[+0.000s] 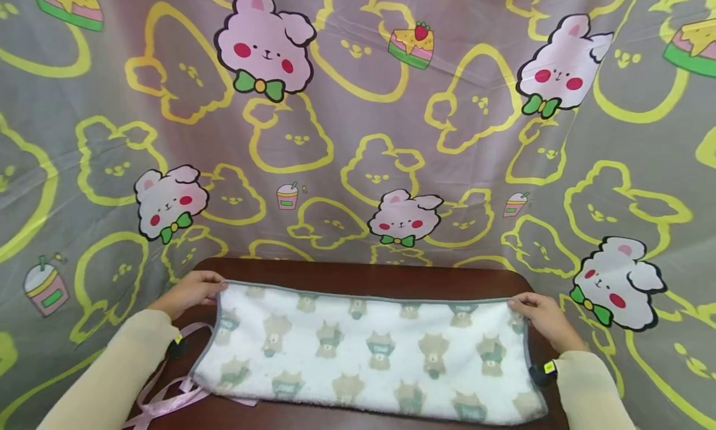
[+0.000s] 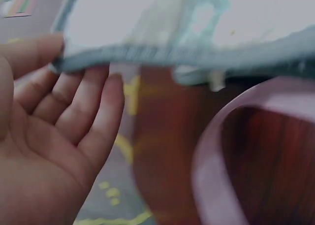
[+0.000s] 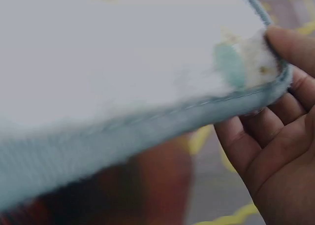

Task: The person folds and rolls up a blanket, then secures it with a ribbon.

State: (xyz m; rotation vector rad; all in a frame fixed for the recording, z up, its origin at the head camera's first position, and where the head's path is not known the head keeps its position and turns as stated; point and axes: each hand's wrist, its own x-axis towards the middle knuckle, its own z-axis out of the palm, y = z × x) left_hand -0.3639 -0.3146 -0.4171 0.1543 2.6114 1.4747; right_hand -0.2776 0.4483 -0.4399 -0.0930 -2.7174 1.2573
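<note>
A white fleecy blanket (image 1: 405,349) with grey-brown bear prints and a grey-blue bound edge spreads across the front of the table. My left hand (image 1: 197,288) pinches its far left corner between thumb and fingers. At the far right corner, my right hand (image 1: 541,315) pinches the cloth the same way. The left wrist view shows the left hand (image 2: 64,121) with its thumb over the bound corner and fingers beneath. In the right wrist view the right hand (image 3: 283,141) grips the rounded corner, thumb on top. The near part of the blanket hangs in a fold toward me.
A pink ribbon (image 1: 173,402) lies looped at the blanket's left side. The dark red-brown table (image 1: 358,278) shows behind the blanket. A curtain (image 1: 335,125) printed with rabbits and yellow outlines hangs right behind the table and along both sides.
</note>
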